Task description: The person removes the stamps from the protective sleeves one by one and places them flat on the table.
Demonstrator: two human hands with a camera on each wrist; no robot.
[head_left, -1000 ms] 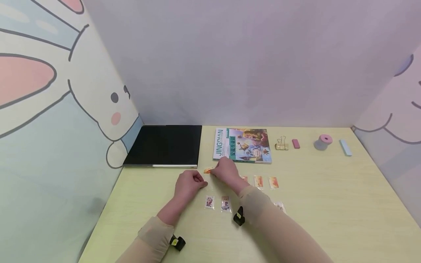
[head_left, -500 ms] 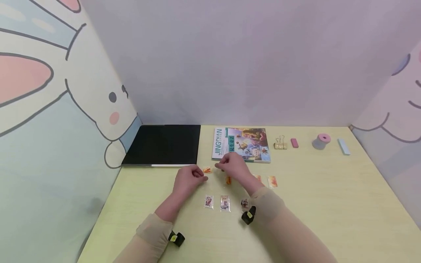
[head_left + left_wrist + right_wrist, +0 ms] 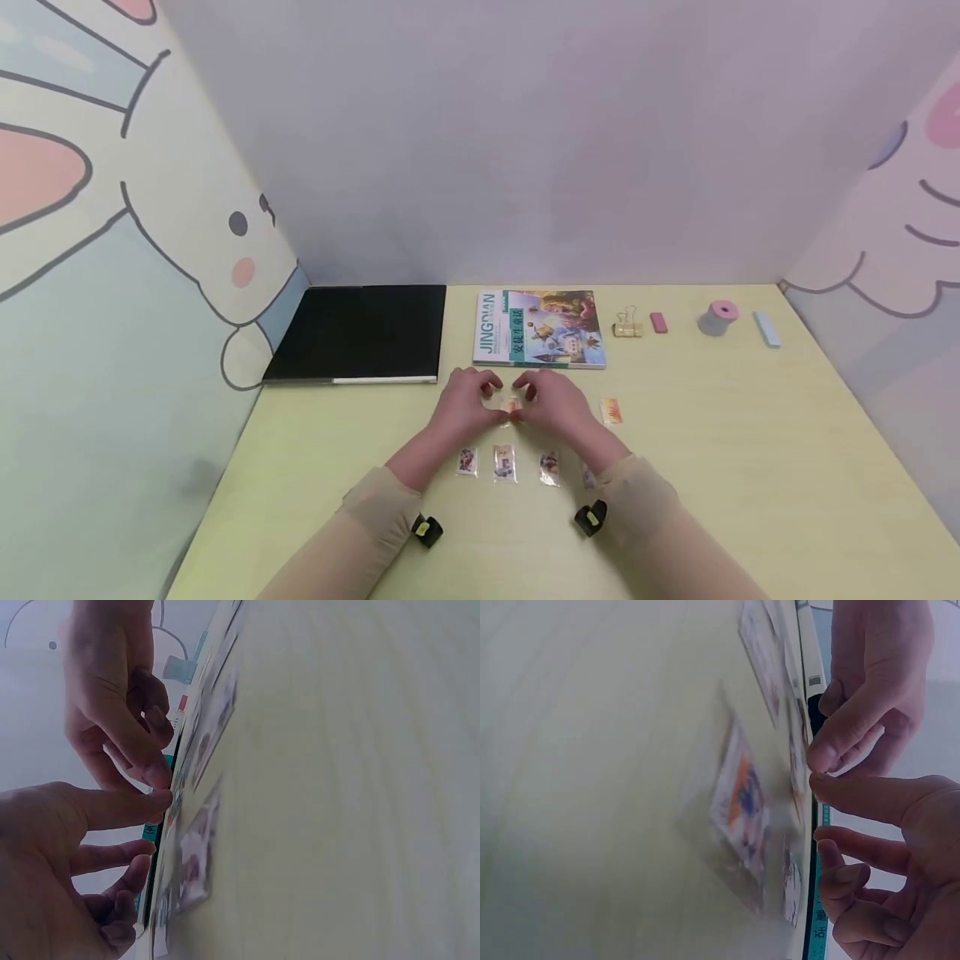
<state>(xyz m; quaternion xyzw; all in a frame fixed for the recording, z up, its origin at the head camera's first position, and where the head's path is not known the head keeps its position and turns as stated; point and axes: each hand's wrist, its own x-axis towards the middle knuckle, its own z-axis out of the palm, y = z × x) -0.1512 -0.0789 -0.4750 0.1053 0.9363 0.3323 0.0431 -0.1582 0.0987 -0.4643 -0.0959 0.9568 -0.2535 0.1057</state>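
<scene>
Both hands meet over a small orange-printed card [image 3: 512, 404] in a clear sleeve. My left hand [image 3: 465, 407] has thumb and index finger spread at its left side; my right hand [image 3: 557, 408] mirrors this on the right. The thumb tips come together at the card's near edge. In the right wrist view the right index finger [image 3: 870, 849] is stretched out, apart from the thumb. Another orange card [image 3: 611, 411] lies right of the right hand. Nearer the person is a row of sleeved cards, including a purplish card [image 3: 505, 462] and a darker card [image 3: 549, 467].
Behind the hands lie a picture book [image 3: 551, 329] and a flat black panel [image 3: 356, 333]. Further right are a gold binder clip [image 3: 627, 323], a pink eraser [image 3: 658, 322], a pink-topped round container [image 3: 717, 317] and a light-blue bar [image 3: 767, 329]. Walls enclose the table's back and sides.
Both hands have shifted right and nearer from the leftmost orange card to another card, and their thumbs have come together. The left hand now covers the leftmost card's place. The head view has turned slightly right.
</scene>
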